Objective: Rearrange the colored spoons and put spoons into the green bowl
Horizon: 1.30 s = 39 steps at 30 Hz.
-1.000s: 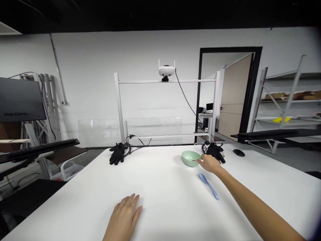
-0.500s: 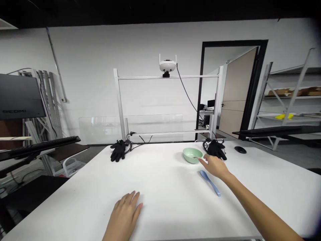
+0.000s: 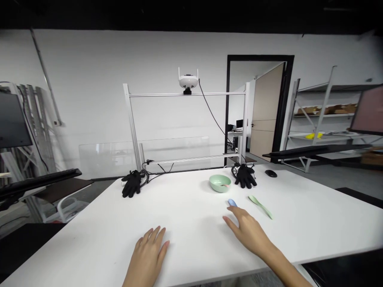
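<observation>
A light-green, round, smooth bowl [image 3: 218,188] stands upright on the white, flat worktop [image 3: 185,215], and I place everything else by it. My right hand [image 3: 248,230] is on the near side of the bowl, a little to its right, with thumb and index finger spread apart and nothing between them. A light-blue, slender spoon [image 3: 231,202] lies between the bowl and that hand: its rounded end shows just beyond my fingertips, while the handle is hidden under the hand. I cannot tell whether my fingers touch it. A pale-green, slender spoon [image 3: 261,207] lies to the right of the bowl and nearer to me, beyond the back of my right hand and apart from it. My left hand [image 3: 147,255] is well to the near left of the bowl, palm down, fingers slightly spread and holding nothing, well apart from both spoons. In the bowl is a small piece with a pinkish end [image 3: 226,185], too small to make out. A black fabric glove [image 3: 245,176] lies just right of the bowl.
</observation>
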{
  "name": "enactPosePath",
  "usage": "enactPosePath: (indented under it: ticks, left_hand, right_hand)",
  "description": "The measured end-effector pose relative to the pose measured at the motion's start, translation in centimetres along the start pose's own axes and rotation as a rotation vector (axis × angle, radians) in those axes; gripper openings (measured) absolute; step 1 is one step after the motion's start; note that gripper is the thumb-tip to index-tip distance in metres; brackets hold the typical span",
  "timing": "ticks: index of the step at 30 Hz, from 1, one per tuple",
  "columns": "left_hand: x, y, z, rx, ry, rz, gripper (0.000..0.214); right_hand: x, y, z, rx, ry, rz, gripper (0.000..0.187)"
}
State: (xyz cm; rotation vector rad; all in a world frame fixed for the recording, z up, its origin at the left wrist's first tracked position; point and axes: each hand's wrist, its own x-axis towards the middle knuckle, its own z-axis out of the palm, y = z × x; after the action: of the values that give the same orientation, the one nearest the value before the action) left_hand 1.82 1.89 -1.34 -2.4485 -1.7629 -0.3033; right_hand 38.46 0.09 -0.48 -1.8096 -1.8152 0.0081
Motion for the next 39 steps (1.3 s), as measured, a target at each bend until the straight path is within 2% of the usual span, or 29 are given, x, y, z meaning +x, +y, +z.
enactPosePath:
  ticks: [7,16,20,24,29,34,39]
  left_hand:
    - [0.1,0.0,0.1,-0.017,0.0,-0.025,0.054]
    - [0.0,-0.1,0.3,-0.03,0.039,-0.006,0.053]
    - [0.0,-0.3,0.6,-0.038,0.061,0.003,0.052]
    - [0.0,-0.6,0.9,-0.042,0.084,0.008,0.052]
    - [0.0,-0.8,1.1,-0.04,0.089,0.01,0.051]
    - [-0.2,-0.9,1.1,-0.031,0.071,0.001,0.051]
    - [-0.4,-1.5,2.0,-0.042,0.107,0.006,0.049]
  right_hand:
    - [-1.8,0.3,1.3,0.028,-0.012,0.033,0.058]
    - [-1.8,0.2,1.0,0.013,-0.032,0.038,0.056]
    - [-0.7,0.1,0.5,0.01,-0.028,0.037,0.055]
    - [2.4,0.6,-0.5,-0.043,-0.011,0.023,0.057]
    - [8.5,2.4,-2.1,-0.162,0.009,0.05,0.053]
    - [14.5,4.1,-2.9,-0.297,-0.071,0.168,0.051]
    - [18.3,6.0,-1.8,-0.311,-0.192,0.226,0.049]
